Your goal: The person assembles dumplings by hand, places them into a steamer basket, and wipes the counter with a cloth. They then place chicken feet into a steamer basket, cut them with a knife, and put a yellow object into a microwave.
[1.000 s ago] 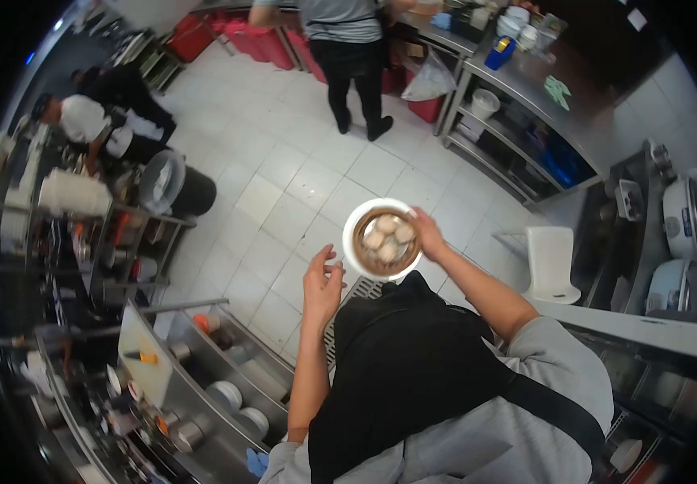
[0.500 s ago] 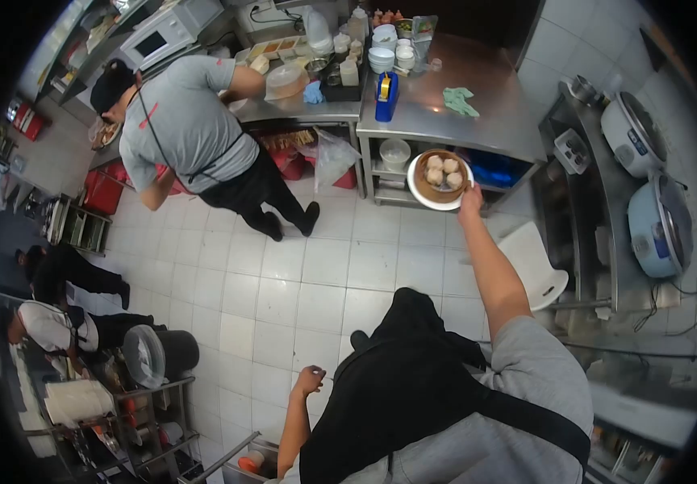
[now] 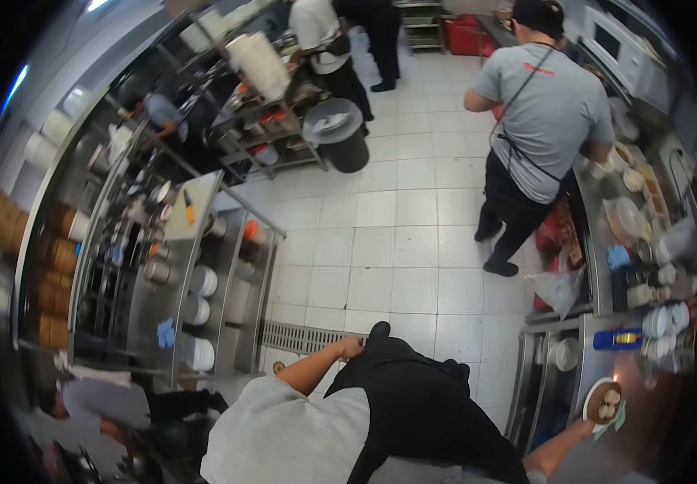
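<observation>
My right hand (image 3: 579, 429) grips the rim of a white plate (image 3: 589, 402) over the steel counter at the right. On the plate sits a round bamboo steamer basket (image 3: 595, 413) holding several pale dumplings (image 3: 608, 404). A green cloth (image 3: 619, 419) shows from beneath the plate's far edge. My left hand (image 3: 351, 347) hangs in front of my black apron, fingers curled in and nothing visible in them.
A blue tape dispenser (image 3: 611, 340) and stacked white bowls (image 3: 668, 320) stand on the counter. A co-worker in grey (image 3: 536, 121) works at the right bench. A steel shelf table (image 3: 227, 282) is at the left, beside a floor drain grate (image 3: 304, 336). A dark bin (image 3: 342, 145) stands farther off.
My view and body have turned left, so the counter now lies at the right. The plate with the steamer has moved from in front of the counter to over its top, beside the green cloth.
</observation>
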Motion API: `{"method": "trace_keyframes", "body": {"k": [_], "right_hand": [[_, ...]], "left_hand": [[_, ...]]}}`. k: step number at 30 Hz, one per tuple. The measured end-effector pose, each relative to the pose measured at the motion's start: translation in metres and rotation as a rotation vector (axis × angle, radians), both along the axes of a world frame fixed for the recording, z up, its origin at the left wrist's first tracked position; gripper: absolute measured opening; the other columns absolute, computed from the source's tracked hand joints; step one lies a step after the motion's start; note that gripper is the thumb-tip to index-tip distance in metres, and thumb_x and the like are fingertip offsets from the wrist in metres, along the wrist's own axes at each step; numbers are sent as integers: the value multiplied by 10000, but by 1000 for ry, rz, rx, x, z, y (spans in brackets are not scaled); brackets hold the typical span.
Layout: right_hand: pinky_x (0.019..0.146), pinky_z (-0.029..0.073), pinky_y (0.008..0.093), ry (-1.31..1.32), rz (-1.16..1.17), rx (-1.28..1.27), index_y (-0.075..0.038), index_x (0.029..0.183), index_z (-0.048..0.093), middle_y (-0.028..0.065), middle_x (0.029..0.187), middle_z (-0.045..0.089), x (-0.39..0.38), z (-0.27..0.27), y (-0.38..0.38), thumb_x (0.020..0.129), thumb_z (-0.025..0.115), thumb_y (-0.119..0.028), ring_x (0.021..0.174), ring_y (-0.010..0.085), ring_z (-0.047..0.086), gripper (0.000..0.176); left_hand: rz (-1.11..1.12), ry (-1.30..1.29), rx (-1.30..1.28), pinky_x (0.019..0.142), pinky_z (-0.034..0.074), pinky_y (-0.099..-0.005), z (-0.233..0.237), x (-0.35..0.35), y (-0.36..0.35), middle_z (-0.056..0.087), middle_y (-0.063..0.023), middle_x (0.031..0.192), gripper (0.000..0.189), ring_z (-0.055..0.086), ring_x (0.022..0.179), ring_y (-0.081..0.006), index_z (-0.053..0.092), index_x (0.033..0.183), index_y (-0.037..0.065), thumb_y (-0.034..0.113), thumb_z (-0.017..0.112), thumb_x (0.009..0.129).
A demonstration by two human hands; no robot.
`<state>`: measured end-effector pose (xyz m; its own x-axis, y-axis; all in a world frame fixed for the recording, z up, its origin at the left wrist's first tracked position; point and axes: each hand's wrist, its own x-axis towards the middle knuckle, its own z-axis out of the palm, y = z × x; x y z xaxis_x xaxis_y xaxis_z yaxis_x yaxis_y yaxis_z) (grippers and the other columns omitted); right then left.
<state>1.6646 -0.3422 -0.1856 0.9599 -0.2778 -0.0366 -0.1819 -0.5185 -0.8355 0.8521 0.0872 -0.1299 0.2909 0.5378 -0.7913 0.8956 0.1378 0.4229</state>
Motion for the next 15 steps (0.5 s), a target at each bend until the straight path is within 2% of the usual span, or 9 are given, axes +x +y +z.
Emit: {"method": "trace_keyframes", "body": {"k": [3,6,8,10,11,12,14,15], "right_hand": [[762,568,446,54,-34,-48,77,1082,635,245,1053,651,-5,24,25,842,666,-162,899,366,668,340],[756,562,455,60,43,-186,59,1042,649,236,1017,658,-15,28,52,836,665,-182,880,366,669,318],[752,559,461,65,92,-269,47,1015,658,229,993,663,-34,27,68,832,665,-196,868,367,669,305],[748,555,466,65,155,-349,35,989,667,223,969,667,-56,23,85,828,664,-210,855,367,670,293],[746,553,469,70,194,-384,29,975,672,220,957,670,-71,21,96,826,664,-217,848,368,670,288],[744,551,472,77,240,-426,23,962,676,217,945,672,-87,16,109,824,664,-224,842,368,670,283],[740,547,478,93,358,-530,11,935,686,210,921,677,-122,2,141,820,663,-237,829,368,671,275],[738,545,481,106,432,-591,5,922,690,207,909,679,-143,-7,160,818,663,-244,823,369,671,271]], "left_hand": [[135,5,-2,545,594,-444,5,-2,-22,685,-257,843,334,709,672,-350,672,1036,-78,182,568,856],[266,6,-31,527,588,-457,8,-6,-16,694,-237,880,341,712,734,-371,663,1084,-60,188,576,867],[277,54,-71,552,593,-443,9,-8,-7,700,-236,914,336,716,772,-368,668,1097,-40,194,582,872],[289,42,19,666,596,-449,16,-10,-2,704,-238,968,331,709,841,-381,677,1085,-28,204,589,865],[234,14,64,790,573,-447,12,-16,-1,702,-237,1024,338,696,883,-399,683,1092,-13,212,593,856],[257,12,69,790,573,-447,-2,-25,-3,702,-237,1024,338,696,883,-399,683,1092,-13,212,593,856],[45,-58,246,850,548,-451,-33,-51,-9,689,-242,1070,347,672,962,-412,681,1097,-8,220,588,854],[63,-54,252,850,548,-451,-43,-69,-13,689,-242,1070,347,672,962,-412,681,1097,-8,220,588,854]]}}
